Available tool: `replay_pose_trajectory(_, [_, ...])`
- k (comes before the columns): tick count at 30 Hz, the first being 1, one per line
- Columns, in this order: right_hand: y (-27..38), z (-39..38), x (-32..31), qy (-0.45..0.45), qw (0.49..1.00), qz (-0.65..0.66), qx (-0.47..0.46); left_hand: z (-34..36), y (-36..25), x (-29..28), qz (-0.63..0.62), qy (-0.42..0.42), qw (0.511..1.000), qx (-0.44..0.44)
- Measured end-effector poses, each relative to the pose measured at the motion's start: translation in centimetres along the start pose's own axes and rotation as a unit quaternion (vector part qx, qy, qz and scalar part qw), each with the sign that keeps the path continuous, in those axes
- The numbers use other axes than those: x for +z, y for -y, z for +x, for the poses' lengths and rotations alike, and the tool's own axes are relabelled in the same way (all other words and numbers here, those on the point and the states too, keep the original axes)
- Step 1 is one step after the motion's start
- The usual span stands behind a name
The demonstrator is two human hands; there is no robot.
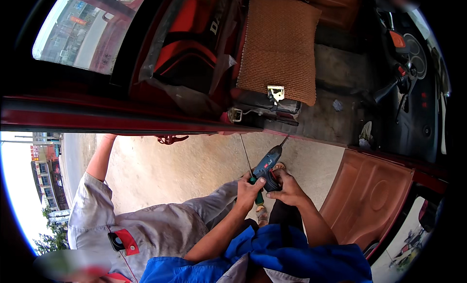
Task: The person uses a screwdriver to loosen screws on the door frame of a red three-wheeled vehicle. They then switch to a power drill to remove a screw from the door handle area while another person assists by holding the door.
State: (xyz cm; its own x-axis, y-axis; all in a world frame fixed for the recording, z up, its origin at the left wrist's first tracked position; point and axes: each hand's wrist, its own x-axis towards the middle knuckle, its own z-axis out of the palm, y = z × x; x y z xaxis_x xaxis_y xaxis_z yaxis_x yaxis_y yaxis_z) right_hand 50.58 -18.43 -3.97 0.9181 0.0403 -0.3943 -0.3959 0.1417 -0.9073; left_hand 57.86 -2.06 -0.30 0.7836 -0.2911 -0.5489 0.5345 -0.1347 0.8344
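Observation:
My right hand (290,188) is wrapped round the grip of a dark blue-grey cordless drill (268,160). The drill's long thin bit points up toward the vehicle's door sill. In my left hand (249,191) is a screwdriver (259,199) with a green handle and a long thin shaft, which slants up to the left of the drill. The left fingers also rest against the drill's lower side. Beyond the tools, a shiny metal latch piece (276,92) lies at the near corner of a seat with a brown woven cover (277,44).
A co-worker in a grey shirt (151,229) stands close on my left, one arm raised to the red vehicle body (97,115). The brown inner panel of an open door (372,188) is on my right. Handlebar controls (401,71) and a dashboard (428,112) lie at the far right.

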Motion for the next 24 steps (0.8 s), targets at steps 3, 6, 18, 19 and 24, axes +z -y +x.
replay_pose_trajectory(3, [0.2,-0.9,1.7,0.039,0.983,-0.18,-0.024,-0.8,0.5,0.2,-0.038,-0.037,0.997,-0.058])
replay_pose_trajectory(6, [2.8,1.5,-1.2,0.155,0.972,-0.177,0.018,-1.6,1.8,-2.3,-0.067,-0.052,0.992,-0.096])
replay_pose_trajectory(18, [5.2,26.0,-13.5,-0.371,0.809,-0.423,-0.172,-8.9,4.0,-6.3,-0.068,-0.126,0.976,-0.167])
replay_pose_trajectory(19, [4.2,27.3,-14.2,-0.346,0.81,-0.446,-0.157,-9.0,4.1,-6.5,-0.07,-0.127,0.976,-0.165])
replay_pose_trajectory(24, [2.0,29.1,-15.0,-0.286,0.816,-0.499,-0.054,-9.7,4.2,-7.4,-0.131,-0.086,0.975,-0.159])
